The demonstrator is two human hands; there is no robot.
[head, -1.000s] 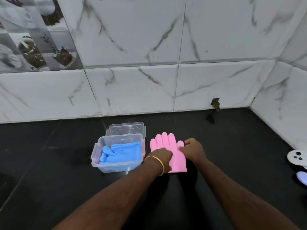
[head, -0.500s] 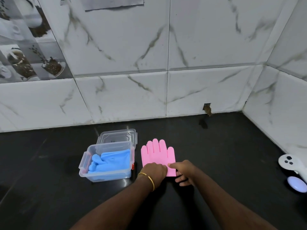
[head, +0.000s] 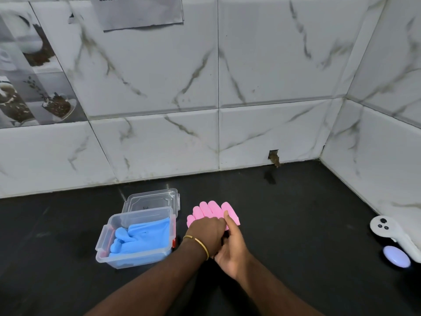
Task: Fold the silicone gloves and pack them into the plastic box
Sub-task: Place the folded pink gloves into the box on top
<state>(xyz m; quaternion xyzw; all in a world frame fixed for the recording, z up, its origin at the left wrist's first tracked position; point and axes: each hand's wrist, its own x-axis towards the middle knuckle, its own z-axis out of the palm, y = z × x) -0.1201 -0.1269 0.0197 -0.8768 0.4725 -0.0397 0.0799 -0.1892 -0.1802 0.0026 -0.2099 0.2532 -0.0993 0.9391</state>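
Both hands on the pink silicone glove (head: 213,212), lying on the black countertop (head: 307,224) just right of the clear plastic box (head: 136,238). Left hand (head: 206,231) curled over the cuff end, right hand (head: 231,245) gripping its right edge, thumb on top. Folded blue silicone glove (head: 141,238) inside box; clear lid (head: 152,199) behind it.

Even, soft indoor light fills the scene, bright on the glossy wall tiles (head: 262,71), dimmer on the black counter (head: 296,213), which shows faint sheen. Shadows are weak. Wide-angle distortion bends tile lines at the edges; focus is slightly soft.
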